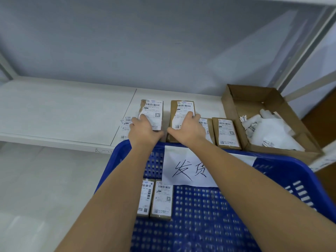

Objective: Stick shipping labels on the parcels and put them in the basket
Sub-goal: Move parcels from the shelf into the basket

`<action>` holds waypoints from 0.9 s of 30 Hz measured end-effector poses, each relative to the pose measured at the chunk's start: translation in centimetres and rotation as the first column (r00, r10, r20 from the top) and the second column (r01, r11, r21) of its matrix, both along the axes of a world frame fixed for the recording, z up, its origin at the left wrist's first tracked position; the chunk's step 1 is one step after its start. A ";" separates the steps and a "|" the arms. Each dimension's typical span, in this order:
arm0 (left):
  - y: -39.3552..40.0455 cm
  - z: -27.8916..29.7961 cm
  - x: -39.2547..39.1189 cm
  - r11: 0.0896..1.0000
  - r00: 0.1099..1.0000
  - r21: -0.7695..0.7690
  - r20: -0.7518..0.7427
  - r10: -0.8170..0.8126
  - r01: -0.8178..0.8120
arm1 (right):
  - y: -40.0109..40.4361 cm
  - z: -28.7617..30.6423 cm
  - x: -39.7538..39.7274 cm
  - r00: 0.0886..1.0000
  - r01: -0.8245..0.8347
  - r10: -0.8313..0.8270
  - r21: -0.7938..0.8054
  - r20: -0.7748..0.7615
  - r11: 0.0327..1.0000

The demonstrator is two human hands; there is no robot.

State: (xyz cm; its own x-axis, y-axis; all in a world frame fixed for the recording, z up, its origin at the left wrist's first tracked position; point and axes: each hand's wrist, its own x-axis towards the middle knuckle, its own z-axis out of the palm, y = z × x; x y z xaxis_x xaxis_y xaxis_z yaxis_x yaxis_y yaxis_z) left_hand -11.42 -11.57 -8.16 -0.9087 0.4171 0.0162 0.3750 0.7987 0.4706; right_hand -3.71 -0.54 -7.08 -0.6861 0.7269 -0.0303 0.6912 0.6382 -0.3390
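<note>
Two brown parcels with white shipping labels lie side by side on the white shelf [63, 110]. My left hand [143, 130] grips the left parcel [152, 110], fingers on its label and thumb along its near end. My right hand [189, 128] grips the right parcel [182, 108] the same way. Two more labelled parcels [226, 132] lie to the right, one partly hidden by my right hand. A stack of loose labels [126, 122] peeks out left of my left hand. The blue basket [272, 171] below holds two labelled parcels [161, 200] at its left.
A paper sign [187, 168] with handwritten characters hangs on the basket's far wall. An open cardboard box [234, 104] at the right of the shelf holds crumpled white backing paper. Shelf posts stand at the far left and right.
</note>
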 end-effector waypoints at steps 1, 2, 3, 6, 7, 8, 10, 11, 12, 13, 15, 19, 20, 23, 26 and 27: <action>0.1 0.7 0.2 1.000 1.000 -0.004 -0.013 0.007 -0.007 | 0.2 0.5 0.4 1.000 -0.001 0.001 0.017 0.003 1.000; 0.3 1.3 0.4 1.000 1.000 -0.013 -0.028 0.012 -0.012 | 0.4 1.1 0.8 1.000 0.001 -0.001 0.029 0.005 1.000; 0.5 2.0 0.6 1.000 0.999 -0.020 -0.044 0.013 -0.014 | 0.6 1.7 1.2 1.000 0.005 -0.006 0.036 0.003 0.999; 1.4 3.5 1.8 1.000 0.997 -0.014 -0.076 -0.002 0.001 | 1.6 3.0 2.8 0.999 0.033 -0.032 0.048 -0.004 0.998; 1.9 3.8 2.3 1.000 0.997 -0.007 -0.081 -0.010 0.010 | 2.0 3.3 3.4 0.999 0.041 -0.041 0.057 0.001 0.998; 2.4 4.0 2.8 1.000 0.997 -0.001 -0.081 -0.020 0.020 | 2.4 3.5 4.1 0.999 0.047 -0.048 0.065 0.013 0.997; 3.3 4.1 4.0 0.999 0.997 0.021 -0.063 -0.035 0.037 | 3.2 3.8 5.3 0.997 0.064 -0.066 0.061 0.026 0.996; 3.8 4.0 4.5 0.999 0.998 0.038 -0.048 -0.037 0.039 | 3.6 3.8 6.0 0.997 0.077 -0.078 0.054 0.024 0.996; 4.2 3.8 5.0 0.998 0.999 0.057 -0.032 -0.034 0.036 | 4.0 3.8 6.6 0.996 0.091 -0.092 0.047 0.017 0.995; 4.5 3.6 5.5 0.997 0.999 0.073 -0.016 -0.029 0.030 | 4.3 3.7 7.2 0.994 0.106 -0.106 0.038 0.008 0.994; 4.9 3.0 6.2 0.996 1.000 0.087 0.001 -0.025 0.025 | 5.0 3.4 8.3 0.992 0.130 -0.130 0.009 -0.006 0.992; 5.5 2.3 6.8 0.995 0.998 0.092 -0.040 -0.039 0.043 | 5.5 2.5 9.6 0.988 0.155 -0.155 -0.019 -0.010 0.988; 5.7 2.2 6.8 0.995 0.998 0.088 -0.042 -0.045 0.049 | 5.4 2.2 9.8 0.989 0.151 -0.151 -0.018 -0.007 0.988; 6.3 2.0 6.6 0.996 0.997 0.058 -0.018 -0.073 0.074 | 4.8 1.4 9.7 0.995 0.103 -0.103 -0.001 0.010 0.995; 6.8 1.6 6.7 0.997 0.997 0.038 0.009 -0.072 0.071 | 4.7 1.0 9.6 0.997 0.070 -0.071 0.024 0.011 0.997; 6.9 1.5 6.7 0.997 0.997 0.024 0.008 -0.072 0.072 | 4.8 1.0 9.7 0.998 0.063 -0.063 0.032 0.012 0.998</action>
